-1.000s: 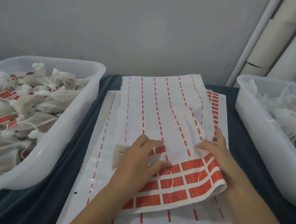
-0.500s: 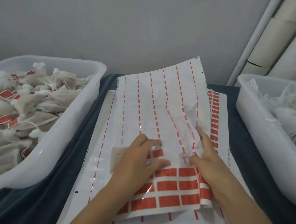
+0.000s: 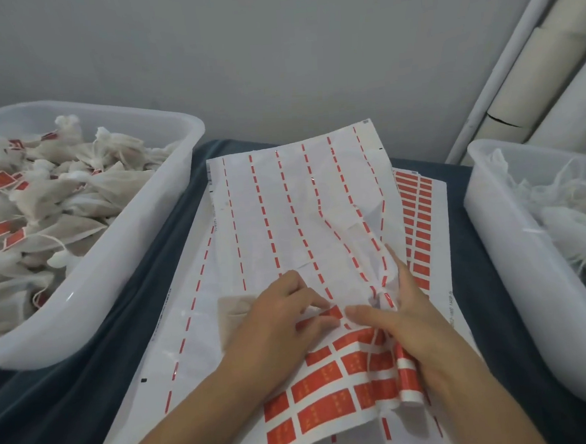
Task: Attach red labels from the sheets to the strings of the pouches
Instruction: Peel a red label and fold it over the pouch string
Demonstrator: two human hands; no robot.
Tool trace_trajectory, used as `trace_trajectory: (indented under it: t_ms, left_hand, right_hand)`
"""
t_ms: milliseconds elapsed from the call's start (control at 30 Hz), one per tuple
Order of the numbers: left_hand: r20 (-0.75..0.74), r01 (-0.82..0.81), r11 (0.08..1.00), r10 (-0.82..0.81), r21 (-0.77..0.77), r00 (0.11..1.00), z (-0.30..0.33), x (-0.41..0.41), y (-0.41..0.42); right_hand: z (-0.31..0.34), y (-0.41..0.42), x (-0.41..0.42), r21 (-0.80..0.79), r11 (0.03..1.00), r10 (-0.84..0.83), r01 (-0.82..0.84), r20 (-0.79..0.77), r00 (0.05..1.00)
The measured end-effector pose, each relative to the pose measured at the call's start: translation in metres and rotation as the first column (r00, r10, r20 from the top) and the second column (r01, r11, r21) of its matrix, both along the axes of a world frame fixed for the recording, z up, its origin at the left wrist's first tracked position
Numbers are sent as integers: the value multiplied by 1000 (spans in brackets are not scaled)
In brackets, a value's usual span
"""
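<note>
A single head-worn wide-angle camera looks forward and down, close over the label sheet (image 3: 284,222). Bins sit at 9 and 3 o'clock, the wall at 12.

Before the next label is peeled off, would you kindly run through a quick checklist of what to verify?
1. Red labels left on the top sheet: ok, several rows remain near its front edge.
2. Pouch at hand: ok, it lies on the sheet beside the left hand.
3. Sheet lying flat: not ok, the right hand bunches its right side.
4. Label lifted: cannot tell, the left hand's fingertips cover a label.
5. Pouch's string free: cannot tell, hidden under the left hand.
6. Labelled pouches' tub within reach: ok, probably.
</note>
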State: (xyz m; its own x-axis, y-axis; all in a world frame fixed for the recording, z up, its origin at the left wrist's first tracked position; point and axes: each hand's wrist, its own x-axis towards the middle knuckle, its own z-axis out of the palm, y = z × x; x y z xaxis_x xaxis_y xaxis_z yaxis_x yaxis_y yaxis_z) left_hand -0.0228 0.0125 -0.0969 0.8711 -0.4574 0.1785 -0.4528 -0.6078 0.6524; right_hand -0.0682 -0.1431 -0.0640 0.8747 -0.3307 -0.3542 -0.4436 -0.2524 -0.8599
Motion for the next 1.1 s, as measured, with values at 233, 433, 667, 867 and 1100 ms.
trace_trajectory:
  t_ms: [233,433,667,867,1100]
  left_hand:
    - [21,-36,994,39,-104,999,10,-6,-2]
    - [57,-43,985,53,-170,997,16,-12,-2]
    - [26,-27,973,34,-231,999,23,-11,0]
    - [-31,-102,958,98,-267,995,22,-10,0]
    - [223,-232,831,385,-505,895,30,0,11]
  right_hand:
    - [-2,5,-1,152,986,-87,71,101,991]
    - [-1,10,-4,243,969,-85,41,174,981]
    - [1,11,-5,177,983,-82,37,253,964]
    - [0,10,-3,161,986,-95,52,272,958]
    - [-3,-7,4,-121,985,-103,122,153,983]
